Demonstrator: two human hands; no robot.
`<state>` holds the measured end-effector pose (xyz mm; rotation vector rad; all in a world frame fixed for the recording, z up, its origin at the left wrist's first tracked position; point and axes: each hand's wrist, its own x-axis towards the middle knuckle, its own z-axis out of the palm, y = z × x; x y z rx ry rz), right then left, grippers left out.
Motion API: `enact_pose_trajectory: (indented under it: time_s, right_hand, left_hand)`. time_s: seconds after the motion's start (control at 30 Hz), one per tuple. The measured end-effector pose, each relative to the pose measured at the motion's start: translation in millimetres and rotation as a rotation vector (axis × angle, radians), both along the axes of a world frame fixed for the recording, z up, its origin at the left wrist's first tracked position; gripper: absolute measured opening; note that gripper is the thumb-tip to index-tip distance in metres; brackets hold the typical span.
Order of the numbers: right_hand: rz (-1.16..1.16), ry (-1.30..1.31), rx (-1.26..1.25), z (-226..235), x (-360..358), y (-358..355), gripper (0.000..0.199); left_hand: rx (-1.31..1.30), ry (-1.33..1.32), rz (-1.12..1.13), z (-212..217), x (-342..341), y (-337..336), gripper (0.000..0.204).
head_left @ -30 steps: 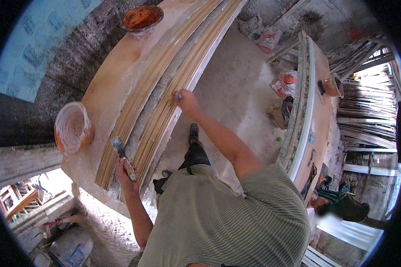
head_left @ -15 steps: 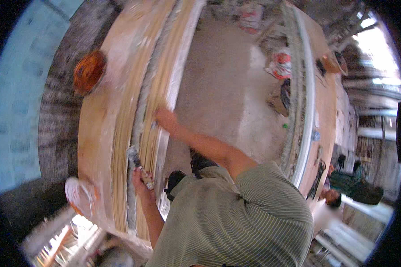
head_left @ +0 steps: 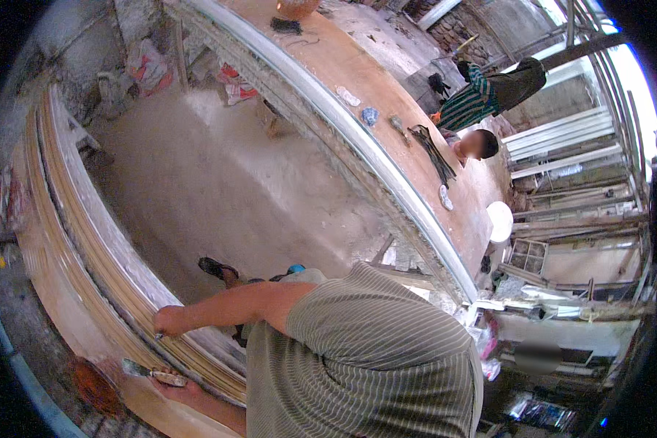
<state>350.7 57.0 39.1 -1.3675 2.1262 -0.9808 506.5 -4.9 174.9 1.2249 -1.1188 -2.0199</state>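
L hand (head_left: 184, 393) clamped on scraper (head_left: 165, 377), blade past fist | R hand (head_left: 171, 321) nr mouldings (head_left: 115, 276), grip unclear | tan bench (head_left: 62, 299); co-worker (head_left: 466, 106) by far tbl (head_left: 343, 69)

This looks like a dusty workshop. Long, thin strips (head_left: 84, 252) lie on one worktop (head_left: 62, 299), and the left hand (head_left: 179, 390) holds a scraper (head_left: 133, 367) over it. The floor (head_left: 197, 175) is grey and bare. Bags (head_left: 152, 69) sit near a rough wall (head_left: 80, 47). Past the other worktop (head_left: 336, 62), white strips (head_left: 562, 136) are lined up in rows.
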Motion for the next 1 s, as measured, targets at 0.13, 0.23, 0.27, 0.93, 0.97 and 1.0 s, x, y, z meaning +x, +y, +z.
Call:
enact_pose_trajectory:
  time_s: [0.13, 0.23, 0.27, 0.93, 0.97, 1.0]
  right_hand:
    - [-0.071, 0.118, -0.116, 3, -66, -23, 0.014]
    - [-0.16, 0.13, -0.135, -7, -109, -37, 0.012]
    - [-0.116, 0.157, -0.108, -8, -125, -44, 0.011]
    - [-0.016, 0.052, -0.181, 1, -365, -149, 0.011]
    - [0.011, 0.063, -0.151, 9, -377, -149, 0.011]
    - [0.034, 0.076, -0.122, 19, -389, -153, 0.011]
  left_hand:
    - [0.125, 0.047, -0.071, -57, -56, -65, 0.033]
    - [0.037, -0.112, 0.036, -28, -133, -46, 0.033]
    - [0.068, -0.065, 0.02, -32, -147, -53, 0.032]
    - [0.144, 0.19, 0.035, -13, -376, -119, 0.022]
    - [0.099, 0.174, 0.078, -12, -386, -115, 0.022]
    - [0.053, 0.157, 0.116, -10, -395, -116, 0.022]
